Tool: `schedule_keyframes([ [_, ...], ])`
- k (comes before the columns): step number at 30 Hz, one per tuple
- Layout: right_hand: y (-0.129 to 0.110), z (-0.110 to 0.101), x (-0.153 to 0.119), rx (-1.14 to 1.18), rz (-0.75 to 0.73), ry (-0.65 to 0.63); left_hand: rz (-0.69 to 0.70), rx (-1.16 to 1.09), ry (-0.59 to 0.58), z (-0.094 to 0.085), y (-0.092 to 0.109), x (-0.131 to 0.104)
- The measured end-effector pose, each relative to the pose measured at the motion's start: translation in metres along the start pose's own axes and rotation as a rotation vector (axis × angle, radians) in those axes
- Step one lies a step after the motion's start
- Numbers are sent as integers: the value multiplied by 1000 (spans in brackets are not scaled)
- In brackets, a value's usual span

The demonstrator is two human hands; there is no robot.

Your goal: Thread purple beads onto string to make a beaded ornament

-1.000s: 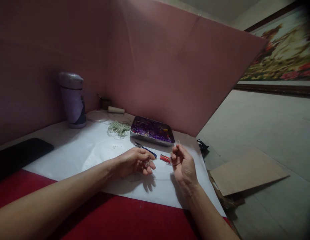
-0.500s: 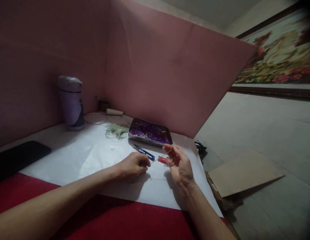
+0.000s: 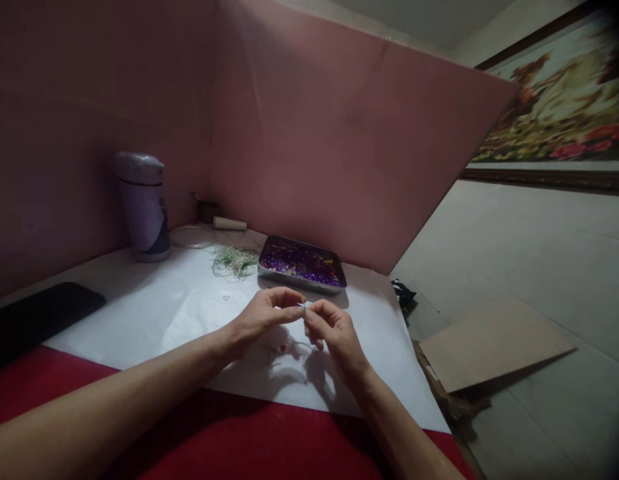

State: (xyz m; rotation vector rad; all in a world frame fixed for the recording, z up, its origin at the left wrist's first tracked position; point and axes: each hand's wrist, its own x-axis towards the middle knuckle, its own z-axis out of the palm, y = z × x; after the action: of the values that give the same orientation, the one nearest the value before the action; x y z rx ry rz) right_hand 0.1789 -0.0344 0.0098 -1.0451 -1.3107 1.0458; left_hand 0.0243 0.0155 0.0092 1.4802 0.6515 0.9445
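My left hand (image 3: 270, 313) is raised over the white sheet, thumb and forefinger pinched together. Meeting it tip to tip, my right hand (image 3: 334, 328) is also closed in a pinch. Between the fingertips a tiny pale bit (image 3: 302, 305) shows, too small to name. Below the hands a thin thread (image 3: 304, 344) curves, with a small red piece (image 3: 282, 348) by its left end; the fingers hide where it runs. Just behind the hands stands a metal tray (image 3: 302, 283) of purple beads (image 3: 294, 261).
A tangle of green thread (image 3: 233, 261) lies left of the tray, near a pale roll (image 3: 230, 224). A lilac flask (image 3: 143, 217) stands by the pink wall panel (image 3: 314, 133). A dark phone-like slab (image 3: 49, 310) is at the left. Cardboard (image 3: 494, 347) lies beyond the right edge.
The thread was stretched between my hands; now both hands have come together at the fingertips. My right hand has closed from a looser shape. The blue snips and red item are now hidden.
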Motion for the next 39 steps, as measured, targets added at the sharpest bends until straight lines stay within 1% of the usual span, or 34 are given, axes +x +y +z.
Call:
schedule_keyframes([
  [2,2,3,-2,-38,4,-29,4,2,8,2,1,-1],
  [4,4,5,-3,-61,5,-39,23,35,62,4,2,-2],
  [6,7,7,-4,-72,-1,-20,41,97,134,5,3,-1],
  [8,11,8,-4,-81,-12,4,52,167,170,5,3,0],
  [14,18,10,-4,-139,-94,45,78,244,154,4,2,1],
  [17,17,11,-5,-159,-97,71,86,284,160,4,0,1],
  [23,19,8,-3,-171,-102,186,90,288,211,-1,-7,6],
  [28,25,1,0,-168,-119,290,133,269,299,-8,-14,11],
  [32,28,2,-1,-195,-114,318,91,271,288,-9,-20,10],
  [35,29,3,-1,-239,-101,316,123,384,273,-9,-17,12],
  [39,32,2,1,-234,-89,319,236,723,264,-15,3,26],
])
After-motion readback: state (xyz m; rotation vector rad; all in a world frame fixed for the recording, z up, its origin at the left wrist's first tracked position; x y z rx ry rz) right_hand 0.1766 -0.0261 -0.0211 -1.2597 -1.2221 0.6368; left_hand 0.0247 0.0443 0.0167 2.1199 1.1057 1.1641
